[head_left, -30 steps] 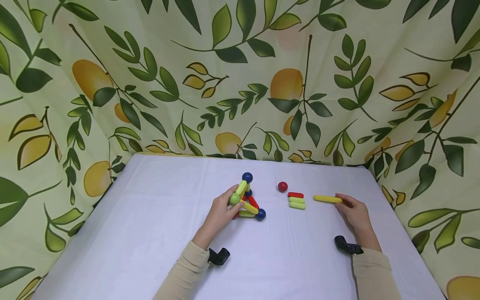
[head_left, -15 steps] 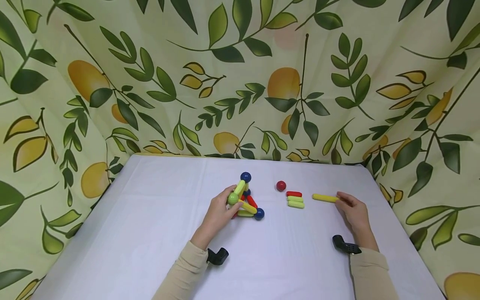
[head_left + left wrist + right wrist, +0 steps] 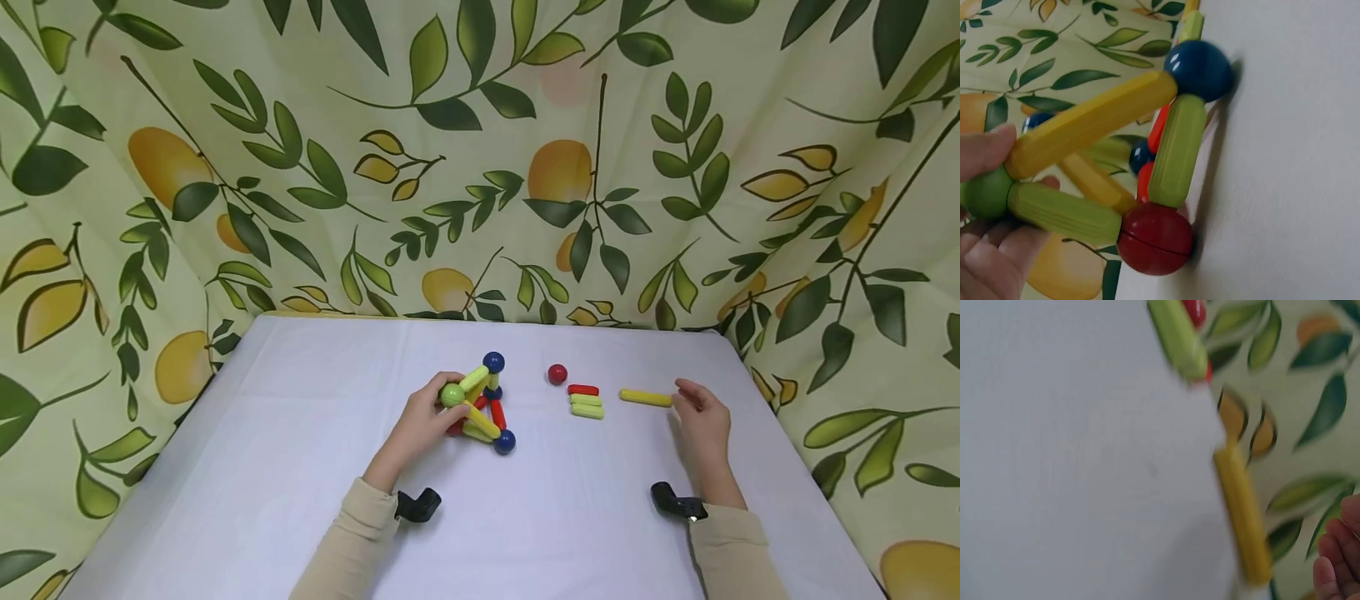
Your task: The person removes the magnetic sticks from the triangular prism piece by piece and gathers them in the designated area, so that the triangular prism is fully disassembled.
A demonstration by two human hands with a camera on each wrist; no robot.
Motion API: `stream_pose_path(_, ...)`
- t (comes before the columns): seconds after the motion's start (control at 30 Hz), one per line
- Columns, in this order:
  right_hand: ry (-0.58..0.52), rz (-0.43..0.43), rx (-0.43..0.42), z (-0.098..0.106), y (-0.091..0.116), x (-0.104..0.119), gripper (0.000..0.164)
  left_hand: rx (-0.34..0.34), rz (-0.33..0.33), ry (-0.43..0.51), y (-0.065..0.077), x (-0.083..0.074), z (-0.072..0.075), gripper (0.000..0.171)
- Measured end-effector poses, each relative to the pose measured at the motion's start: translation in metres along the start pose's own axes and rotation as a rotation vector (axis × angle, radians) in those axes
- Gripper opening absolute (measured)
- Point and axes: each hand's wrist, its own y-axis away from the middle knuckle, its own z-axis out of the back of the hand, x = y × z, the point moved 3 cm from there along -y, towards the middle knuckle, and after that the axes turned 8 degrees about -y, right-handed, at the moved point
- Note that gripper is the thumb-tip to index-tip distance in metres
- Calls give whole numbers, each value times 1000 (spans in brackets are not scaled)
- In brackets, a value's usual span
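Observation:
My left hand (image 3: pixel 422 427) grips a frame of magnetic rods and balls by its light green ball (image 3: pixel 452 395), with the thumb along the end of a yellow rod (image 3: pixel 1091 122). Dark blue balls and a red ball (image 3: pixel 1157 240) join the other green, yellow and red rods, and this lower part is down at the white tabletop. At the right, a loose yellow rod (image 3: pixel 646 397) lies on the cloth. Just beyond its right end is my right hand (image 3: pixel 703 421), fingers loosely bent and holding nothing; the right wrist view shows a gap between fingertips and rod.
Between the frame and the loose yellow rod, a red rod (image 3: pixel 583 390) and two light green rods (image 3: pixel 587 406) lie side by side. A loose red ball (image 3: pixel 557 374) sits behind them. A leaf-patterned curtain (image 3: pixel 450 167) hangs behind the white table (image 3: pixel 300 400).
My right hand has let go of the yellow rod, which stays on the table. The left hand has tilted the frame, its green ball moving left. The head view has shifted slightly.

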Motion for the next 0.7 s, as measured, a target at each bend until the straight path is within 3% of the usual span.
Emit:
stream_pose_path(0.1, -53, 125, 40, -15, 14, 27, 32, 80, -26, 45, -5, 3, 4, 38)
stream_pose_path(0.17, -81, 217, 127, -30, 23, 45, 30, 143, -49, 64, -8, 4, 6, 37)
stream_pose_path(0.3, -84, 337, 416, -67, 48, 69, 29, 270, -103, 93, -13, 7, 9, 33)
stream_pose_path(0.4, -57, 360, 661, -94, 69, 81, 33, 356, -135, 130, -18, 8, 9, 31)
stream_pose_path(0.47, -46, 358, 779, -111, 80, 87, 37, 393, -151, 160, -21, 8, 8, 30)
stream_pose_path(0.57, -31, 362, 850, -128, 91, 95, 43, 412, -164, 205, -24, 7, 5, 31)
stream_pose_path(0.7, -35, 352, 851, -140, 97, 104, 45, 366, -144, 233, -23, 4, 1, 32)
